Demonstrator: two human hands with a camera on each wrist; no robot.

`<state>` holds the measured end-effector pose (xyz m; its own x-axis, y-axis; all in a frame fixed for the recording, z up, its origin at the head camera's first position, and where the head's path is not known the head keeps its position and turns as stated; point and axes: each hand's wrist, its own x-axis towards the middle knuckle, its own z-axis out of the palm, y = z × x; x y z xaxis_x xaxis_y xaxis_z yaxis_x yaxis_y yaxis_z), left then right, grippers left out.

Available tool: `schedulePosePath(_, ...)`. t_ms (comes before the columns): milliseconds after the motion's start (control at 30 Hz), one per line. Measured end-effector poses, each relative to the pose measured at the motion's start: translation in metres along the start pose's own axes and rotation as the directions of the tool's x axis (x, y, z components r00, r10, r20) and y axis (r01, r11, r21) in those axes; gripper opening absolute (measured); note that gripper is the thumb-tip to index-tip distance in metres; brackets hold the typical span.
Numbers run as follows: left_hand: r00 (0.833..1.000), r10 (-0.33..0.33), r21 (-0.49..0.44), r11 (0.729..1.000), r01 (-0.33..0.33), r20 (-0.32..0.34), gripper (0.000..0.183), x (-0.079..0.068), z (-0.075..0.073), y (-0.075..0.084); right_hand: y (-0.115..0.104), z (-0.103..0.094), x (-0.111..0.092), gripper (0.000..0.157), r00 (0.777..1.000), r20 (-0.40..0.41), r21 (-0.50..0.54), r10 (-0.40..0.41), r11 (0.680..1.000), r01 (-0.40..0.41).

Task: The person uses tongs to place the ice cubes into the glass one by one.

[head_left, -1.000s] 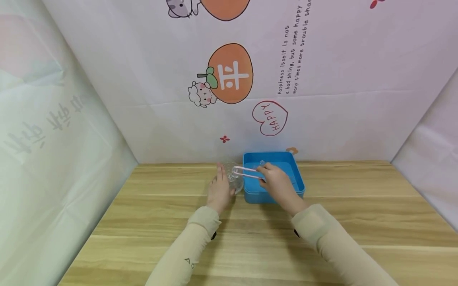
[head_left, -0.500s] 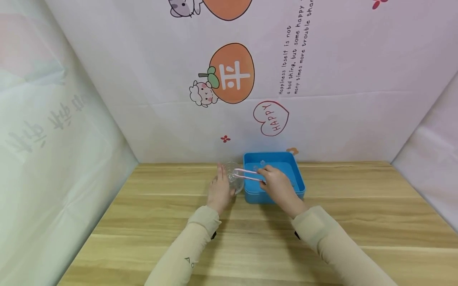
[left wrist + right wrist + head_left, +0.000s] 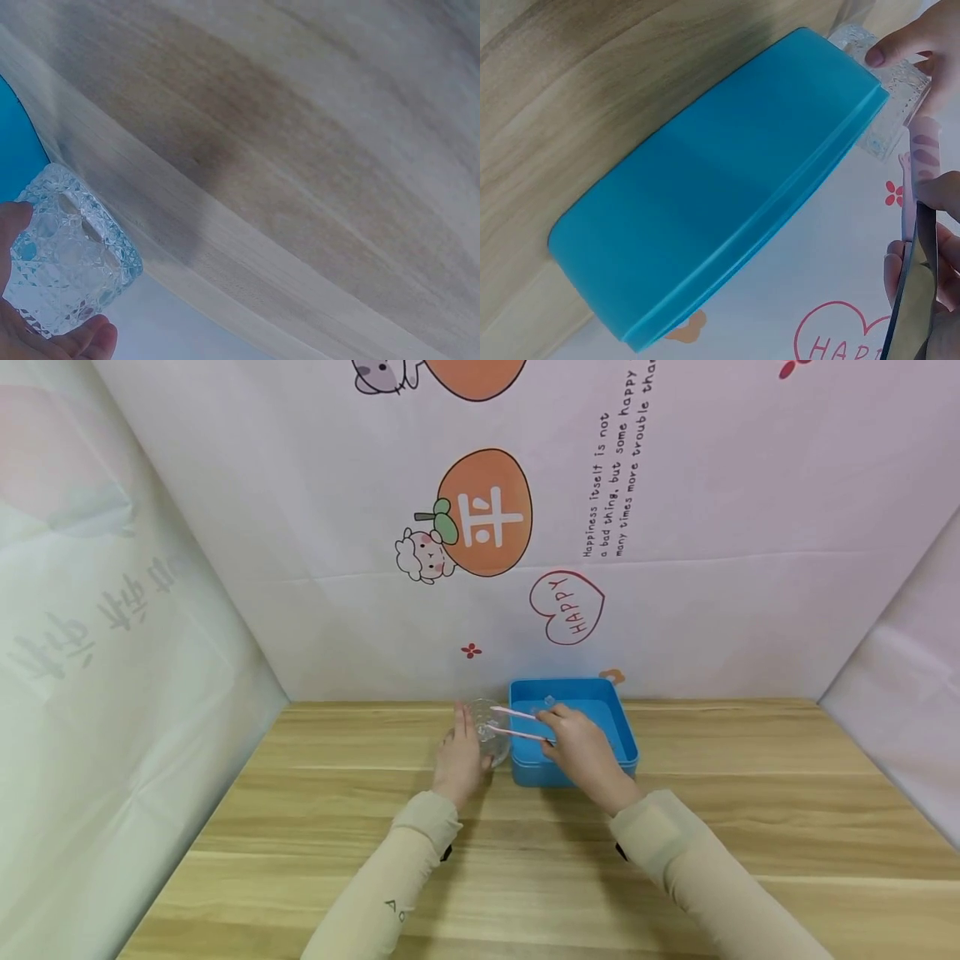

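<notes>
A clear cut-glass cup (image 3: 497, 748) stands on the table, with small clear pieces (image 3: 483, 732) in it. My left hand (image 3: 459, 762) holds the cup from its left side; in the left wrist view, thumb and fingers are on opposite sides of the patterned glass (image 3: 71, 259). My right hand (image 3: 587, 753) grips pale pink tongs (image 3: 523, 736), whose spread tips are over the mouth of the cup. In the right wrist view, the tongs (image 3: 925, 154) are between thumb and fingers, and the far ends of their arms are hidden behind the cup.
A blue rectangular box (image 3: 573, 774) stands right beside the cup, under my right hand. Small clear pieces (image 3: 550, 701) lie inside it near the back left. Behind both rises a printed white cloth (image 3: 360, 635), close to the table's (image 3: 525, 877) back edge.
The tongs' tips were close together over the cup one second ago; they have spread apart. My left hand and the cup have stayed in place, as has the blue box.
</notes>
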<state>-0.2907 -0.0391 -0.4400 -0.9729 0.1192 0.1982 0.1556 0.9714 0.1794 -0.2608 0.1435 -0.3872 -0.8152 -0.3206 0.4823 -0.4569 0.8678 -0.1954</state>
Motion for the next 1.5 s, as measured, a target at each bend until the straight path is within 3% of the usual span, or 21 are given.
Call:
schedulePosePath(367,1.000,-0.006,-0.010,1.000,0.006,0.005,0.092,0.002,0.001,-0.002,0.003,-0.012,0.011,0.039,0.999,-0.007,0.012,0.041,0.999,-0.041)
schedulePosePath(633,1.000,-0.020,-0.002,1.000,0.020,0.020,0.091,0.002,-0.001,-0.001,0.014,-0.017,0.021,0.041,0.985,0.033,0.016,0.170,0.985,-0.171)
schedulePosePath(967,0.999,-0.027,0.003,1.000,0.027,0.036,0.091,0.001,-0.004,-0.001,0.037,-0.006,0.029,0.041,0.954,0.079,0.009,0.289,0.957,-0.290)
schedulePosePath(1500,1.000,-0.005,0.035,0.999,0.004,0.019,0.093,0.002,-0.001,-0.001,0.063,0.024,0.022,0.032,0.925,0.116,-0.057,0.363,0.932,-0.358)
